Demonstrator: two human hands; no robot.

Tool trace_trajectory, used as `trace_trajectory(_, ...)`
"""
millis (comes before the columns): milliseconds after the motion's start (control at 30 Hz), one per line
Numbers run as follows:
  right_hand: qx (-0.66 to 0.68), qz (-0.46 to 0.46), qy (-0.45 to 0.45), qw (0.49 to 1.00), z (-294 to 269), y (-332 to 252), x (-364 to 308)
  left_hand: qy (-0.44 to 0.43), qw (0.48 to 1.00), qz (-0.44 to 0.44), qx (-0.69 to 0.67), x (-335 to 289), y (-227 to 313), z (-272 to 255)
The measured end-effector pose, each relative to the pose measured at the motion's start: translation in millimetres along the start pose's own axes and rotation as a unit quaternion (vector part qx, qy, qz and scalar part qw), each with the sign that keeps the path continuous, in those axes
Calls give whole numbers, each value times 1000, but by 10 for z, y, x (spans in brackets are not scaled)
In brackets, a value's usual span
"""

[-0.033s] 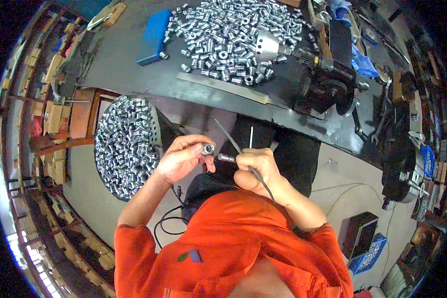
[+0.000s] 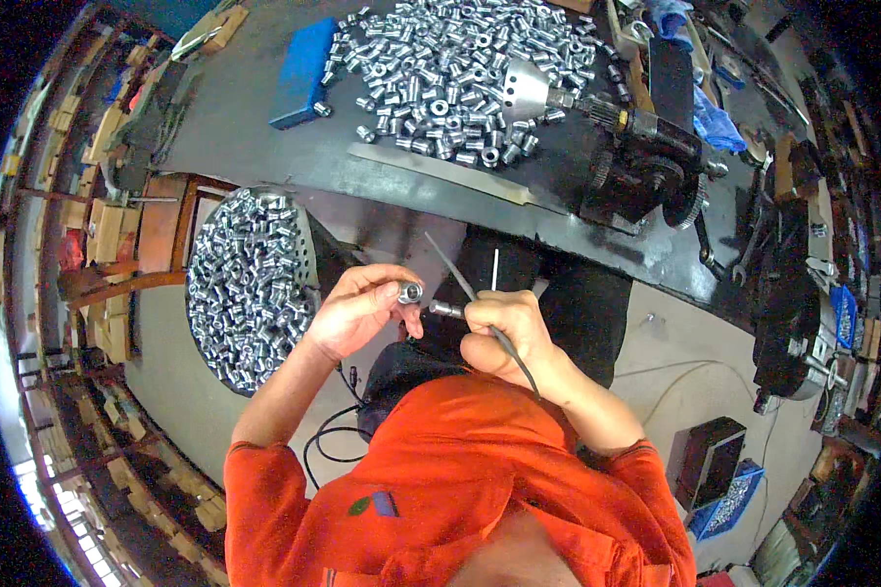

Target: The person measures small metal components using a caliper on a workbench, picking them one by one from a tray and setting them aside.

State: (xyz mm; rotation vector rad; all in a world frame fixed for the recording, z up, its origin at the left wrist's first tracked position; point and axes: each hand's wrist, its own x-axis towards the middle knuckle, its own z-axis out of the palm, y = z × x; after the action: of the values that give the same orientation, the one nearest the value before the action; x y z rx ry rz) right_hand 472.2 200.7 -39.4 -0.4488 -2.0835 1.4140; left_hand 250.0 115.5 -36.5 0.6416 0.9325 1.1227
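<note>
My left hand (image 2: pixel 362 305) pinches a small shiny metal bushing (image 2: pixel 410 293) between thumb and fingers, its round bore turned up. Close beside it, my right hand (image 2: pixel 509 331) is closed around a long thin dark tapered tool (image 2: pixel 448 260) that looks like a file; its pointed end slants up and left, its other end runs down past my wrist. From the same fist a short cylindrical metal piece (image 2: pixel 447 309) sticks out toward the bushing, apart from it. A thin white rod (image 2: pixel 495 266) shows just above the fist; whether I hold it, I cannot tell.
Ahead, a dark workbench (image 2: pixel 235 93) carries a heap of metal bushings (image 2: pixel 431 73), a blue box (image 2: pixel 304 73), a flat metal bar (image 2: pixel 440 173) and a geared machine (image 2: pixel 646 176). Left of me stands a round container of bushings (image 2: pixel 250 293). Wrenches (image 2: pixel 749 235) lie at right.
</note>
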Motion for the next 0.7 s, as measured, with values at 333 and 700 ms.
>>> trace_trajectory(333, -3, 54, 11, 998, 113, 103, -19, -26, 843, 141, 518, 98, 279, 313)
trace_trajectory(700, 44, 29, 48, 997, -99, 92, -144, 161, 781, 178, 577, 214, 254, -21)
